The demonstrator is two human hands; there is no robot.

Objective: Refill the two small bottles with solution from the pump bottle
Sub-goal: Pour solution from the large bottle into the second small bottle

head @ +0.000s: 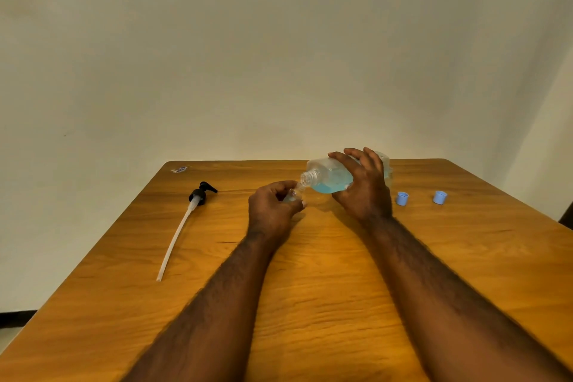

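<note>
Two bottles meet mouth to mouth: your right hand (364,195) grips the pump bottle (328,175), your left hand (271,209) the small bottle (293,194).

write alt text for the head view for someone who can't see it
The right hand tips the open big bottle of blue liquid, its mouth at the mouth of a small bottle held in the left hand, at a wooden table. The removed pump lies to the left, and two blue caps lie to the right.
</note>
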